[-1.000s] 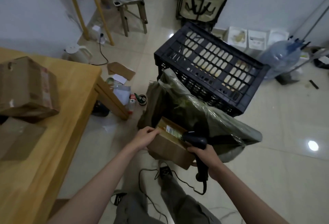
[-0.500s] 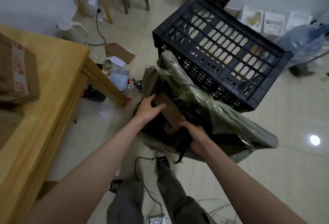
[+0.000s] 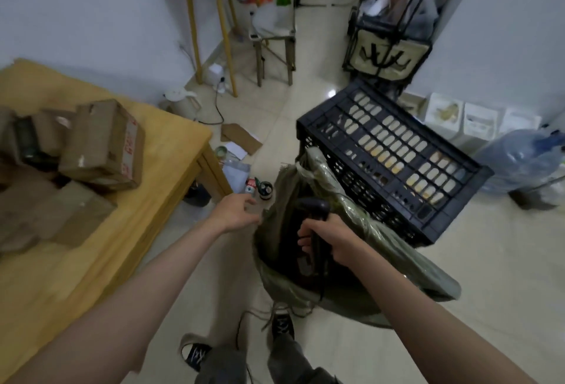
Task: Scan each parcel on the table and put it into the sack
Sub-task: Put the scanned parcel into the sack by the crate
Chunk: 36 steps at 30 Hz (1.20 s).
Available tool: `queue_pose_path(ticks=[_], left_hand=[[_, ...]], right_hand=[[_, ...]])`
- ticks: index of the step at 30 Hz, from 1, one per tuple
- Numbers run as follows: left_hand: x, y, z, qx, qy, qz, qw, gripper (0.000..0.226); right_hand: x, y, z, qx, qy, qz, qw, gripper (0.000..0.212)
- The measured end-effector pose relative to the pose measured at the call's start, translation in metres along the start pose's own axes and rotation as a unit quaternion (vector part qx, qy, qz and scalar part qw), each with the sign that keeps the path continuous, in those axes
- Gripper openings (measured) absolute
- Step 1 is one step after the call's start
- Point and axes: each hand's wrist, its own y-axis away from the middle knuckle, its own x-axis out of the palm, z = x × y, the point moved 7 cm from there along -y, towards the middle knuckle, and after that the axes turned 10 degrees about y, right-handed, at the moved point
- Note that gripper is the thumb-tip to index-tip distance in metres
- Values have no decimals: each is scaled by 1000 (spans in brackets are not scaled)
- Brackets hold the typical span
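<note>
Parcels crowd the left end of the wooden tabletop (image 3: 101,261), at least four brown cardboard boxes in a loose heap, though the exact count is hard to tell where they overlap at the frame edge; the clearest, a taped cardboard box (image 3: 104,145) with red print on its side, sits tilted on top of the others, nearest the tabletop's far right corner; a flatter cardboard parcel (image 3: 70,215) lies below it, towards the near edge. One green sack (image 3: 351,231) stands open on the floor off the tabletop's right edge, leaning against one black slatted plastic crate (image 3: 391,157); its dark inside does not show clearly what it holds. Right hand (image 3: 333,240) is over the sack's mouth, fingers curled tight round the grip of one black handheld barcode scanner (image 3: 315,221), whose head points away from the person. Left hand (image 3: 235,212) hangs beside the sack's left rim, fingers relaxed and slightly spread, holding nothing; whether it touches the rim I cannot tell. One white kettle (image 3: 183,102) stands on the floor beyond the table; one clear water jug (image 3: 519,160) lies right of the crate.
</note>
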Motion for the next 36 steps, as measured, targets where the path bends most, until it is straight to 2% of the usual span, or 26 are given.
queue_pose_path(ticks=[6, 8, 13, 16, 18, 22, 28, 33, 36], left_hand=[[-96, 61, 3, 14, -19, -96, 995, 45], [-124, 83, 14, 7, -25, -120, 993, 50], [-180, 137, 57, -30, -3, -176, 984, 54], [-208, 168, 92, -53, 29, -213, 975, 49], [-224, 185, 112, -62, 42, -231, 970, 45], [-253, 201, 148, -84, 41, -245, 965, 54], [-299, 198, 187, -93, 51, -254, 961, 59], [-326, 180, 213, -90, 60, -238, 965, 61], [-333, 164, 221, -82, 70, -210, 972, 64]], right_hand=[[59, 29, 87, -68, 46, 61, 995, 9], [83, 42, 115, -95, 67, 84, 990, 3], [143, 53, 169, -150, 150, 92, 973, 22], [187, 61, 194, -172, 166, 107, 965, 13], [216, 65, 206, -178, 174, 129, 960, 16], [264, 69, 226, -176, 179, 144, 957, 26], [320, 66, 261, -174, 133, 169, 961, 12], [344, 47, 277, -163, 119, 116, 973, 18], [352, 36, 277, -142, 87, 93, 982, 11]])
